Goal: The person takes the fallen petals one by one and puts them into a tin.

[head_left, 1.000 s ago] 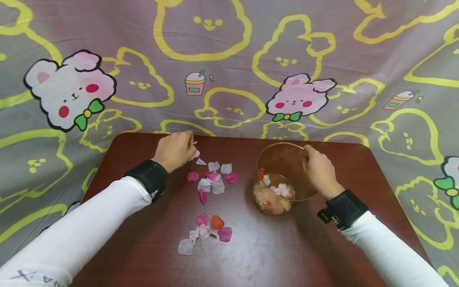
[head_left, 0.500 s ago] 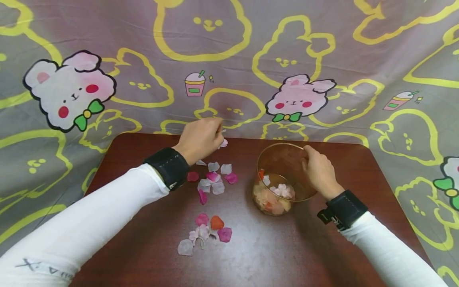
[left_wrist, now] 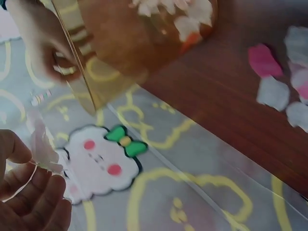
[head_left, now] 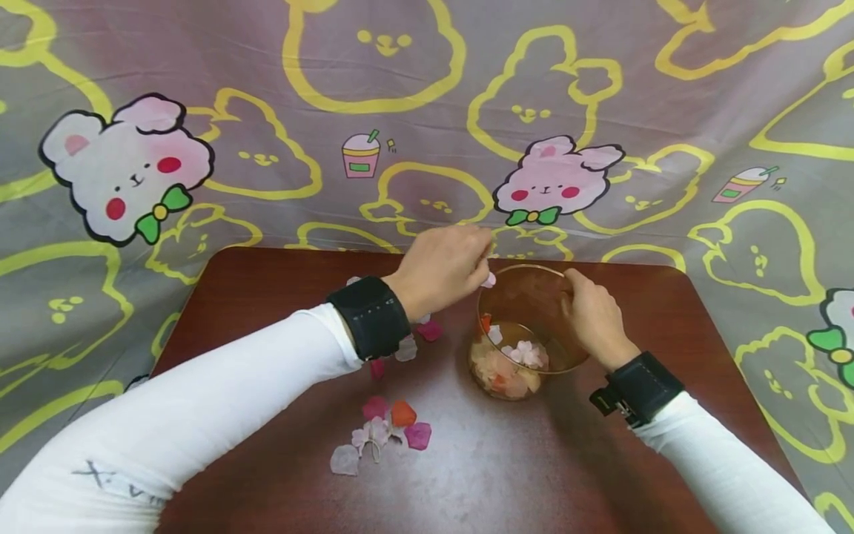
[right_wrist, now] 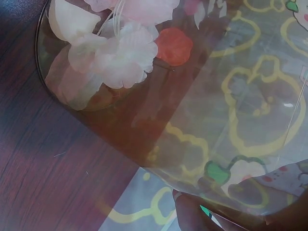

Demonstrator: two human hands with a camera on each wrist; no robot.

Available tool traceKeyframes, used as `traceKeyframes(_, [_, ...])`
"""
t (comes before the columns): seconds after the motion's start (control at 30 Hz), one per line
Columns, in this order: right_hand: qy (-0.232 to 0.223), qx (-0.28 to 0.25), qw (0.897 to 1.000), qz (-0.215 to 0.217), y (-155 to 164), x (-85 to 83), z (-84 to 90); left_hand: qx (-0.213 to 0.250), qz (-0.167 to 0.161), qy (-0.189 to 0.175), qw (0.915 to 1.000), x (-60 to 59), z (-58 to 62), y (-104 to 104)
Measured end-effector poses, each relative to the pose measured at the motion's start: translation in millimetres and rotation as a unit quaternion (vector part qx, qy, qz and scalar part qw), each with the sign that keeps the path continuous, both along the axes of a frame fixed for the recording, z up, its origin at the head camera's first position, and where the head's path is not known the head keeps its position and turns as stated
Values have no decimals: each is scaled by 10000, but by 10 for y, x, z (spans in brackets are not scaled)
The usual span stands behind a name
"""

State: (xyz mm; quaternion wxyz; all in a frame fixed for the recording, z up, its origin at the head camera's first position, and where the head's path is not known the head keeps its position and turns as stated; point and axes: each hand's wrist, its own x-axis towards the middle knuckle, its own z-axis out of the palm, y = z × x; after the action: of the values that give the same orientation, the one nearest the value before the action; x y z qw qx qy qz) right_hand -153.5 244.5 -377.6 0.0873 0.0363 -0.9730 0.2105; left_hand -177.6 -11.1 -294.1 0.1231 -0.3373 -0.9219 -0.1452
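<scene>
My left hand (head_left: 443, 268) pinches a pale pink artificial flower (left_wrist: 42, 144) by its thin stem between thumb and fingers. It is held beside the rim of an amber glass vase (head_left: 534, 293), at the vase's upper left. Right fingers grip the vase's rim on the far right side, the right hand (head_left: 597, 315) keeping it tilted toward me. Inside lie pale pink flowers (right_wrist: 118, 57), whitish petals and an orange-red petal (right_wrist: 174, 46), gathered at the bottom. In the left wrist view the flower is clear of the vase.
Loose petals lie on the dark red-brown table (head_left: 267, 445): a magenta petal (head_left: 430, 331) in a group partly hidden by my left arm, and an orange petal (head_left: 403, 414) beside small pink flowers (head_left: 376, 430) nearer me. A cartoon-print cloth (head_left: 427, 89) hangs behind and at the sides.
My left hand has lifted the flower from the far left of the table and carried it right to the vase. The right hand and the vase have stayed in place.
</scene>
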Motion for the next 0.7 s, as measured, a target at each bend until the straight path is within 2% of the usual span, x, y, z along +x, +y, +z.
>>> traceKeyframes(0.27, [-16,-19,10000,-28,8,4,0,-357,-562,183,9976,115,-117,306])
traceKeyframes(0.57, [-29,-45,10000,17,3,0,5,-1167,-715,-154,9905,219,-248,504])
traceKeyframes(0.7, [-36,-32,10000,26,1,3,10,-1377,-749,-244,9873,260,-294,547])
